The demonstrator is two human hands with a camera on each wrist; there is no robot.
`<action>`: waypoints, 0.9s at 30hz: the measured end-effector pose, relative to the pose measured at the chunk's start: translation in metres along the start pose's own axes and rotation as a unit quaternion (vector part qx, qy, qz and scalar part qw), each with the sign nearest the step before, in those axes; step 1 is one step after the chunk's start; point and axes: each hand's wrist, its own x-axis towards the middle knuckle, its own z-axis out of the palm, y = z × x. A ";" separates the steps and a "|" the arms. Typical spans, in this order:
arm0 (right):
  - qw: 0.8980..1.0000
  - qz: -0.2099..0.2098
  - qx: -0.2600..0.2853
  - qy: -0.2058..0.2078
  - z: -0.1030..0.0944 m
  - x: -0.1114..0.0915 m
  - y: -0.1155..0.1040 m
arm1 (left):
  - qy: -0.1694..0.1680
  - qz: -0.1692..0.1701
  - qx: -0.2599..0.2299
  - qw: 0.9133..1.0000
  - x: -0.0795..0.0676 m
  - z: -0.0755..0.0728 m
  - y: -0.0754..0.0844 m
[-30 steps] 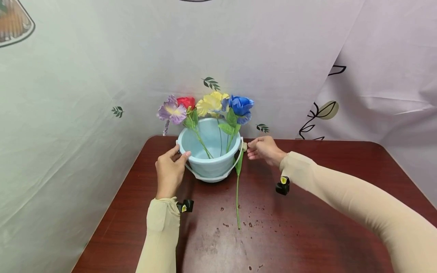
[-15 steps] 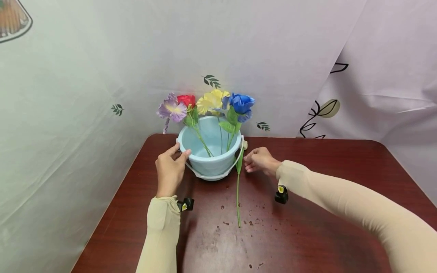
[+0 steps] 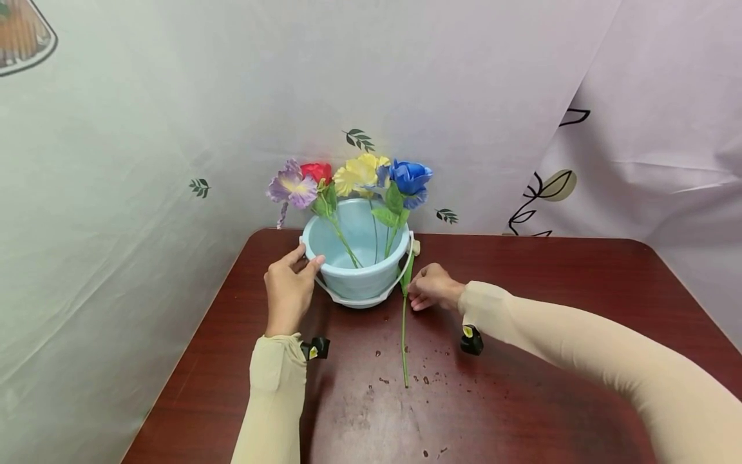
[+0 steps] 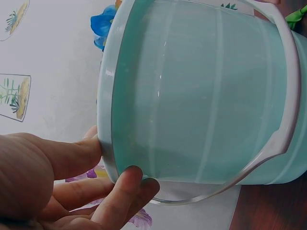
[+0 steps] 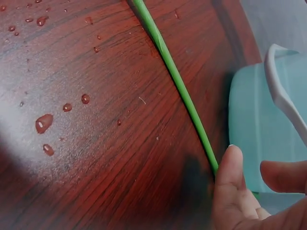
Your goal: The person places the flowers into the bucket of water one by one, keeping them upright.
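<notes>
A light blue bucket (image 3: 361,283) stands on the table with its handle (image 4: 291,81) hanging down at the front. My left hand (image 3: 288,290) pinches the bucket's rim between thumb and fingers on the left side. To the right of the bucket lies an artificial flower with a long green stem (image 3: 404,341) and a pale head (image 3: 416,247) beside the handle. My right hand (image 3: 433,287) is at the upper stem by the leaf, thumb and forefinger apart; in the right wrist view the forefinger (image 5: 230,167) overlaps the stem.
Inside the bucket lean purple (image 3: 292,185), red (image 3: 316,171), yellow (image 3: 361,173) and blue (image 3: 410,177) artificial flowers. Water drops (image 5: 44,123) dot the dark red wooden table (image 3: 522,399). A printed cloth backdrop (image 3: 493,129) hangs close behind the table.
My right hand has moved down and left, from beside the pale flower head to the upper stem. The left hand has stayed on the bucket's rim, and the bucket has not moved.
</notes>
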 end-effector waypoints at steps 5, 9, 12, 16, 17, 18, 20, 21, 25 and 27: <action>1.000 0.011 -0.024 -0.003 0.005 0.000 0.000 | -0.004 -0.005 0.000 1.000 0.000 0.000 -0.001; 0.999 0.016 -0.041 0.002 0.008 0.002 0.003 | -0.002 -0.005 -0.001 1.000 0.000 0.000 -0.001; 0.998 0.016 -0.053 0.006 0.011 0.005 0.006 | -0.002 -0.004 -0.002 1.000 0.000 0.000 -0.001; 0.997 0.015 -0.069 0.016 0.013 0.009 0.009 | -0.005 -0.003 -0.003 1.000 0.000 0.001 -0.002; 0.997 0.015 -0.073 0.019 0.014 0.010 0.009 | -0.005 -0.003 -0.002 1.000 0.000 0.000 -0.002; 0.997 0.017 -0.076 0.021 0.014 0.011 0.009 | -0.006 -0.003 -0.002 1.000 0.000 0.000 -0.002; 0.996 0.018 -0.083 0.024 0.015 0.012 0.008 | -0.006 -0.003 -0.002 1.000 0.000 0.000 -0.002; 0.996 0.020 -0.085 0.026 0.015 0.013 0.008 | -0.006 -0.003 -0.002 1.000 0.001 0.000 -0.001; 0.995 0.022 -0.098 0.025 0.016 0.016 0.007 | -0.007 -0.003 -0.002 1.000 0.001 -0.001 -0.001; 0.994 0.024 -0.106 0.023 0.017 0.017 0.008 | -0.008 -0.004 -0.001 1.000 0.001 -0.001 -0.002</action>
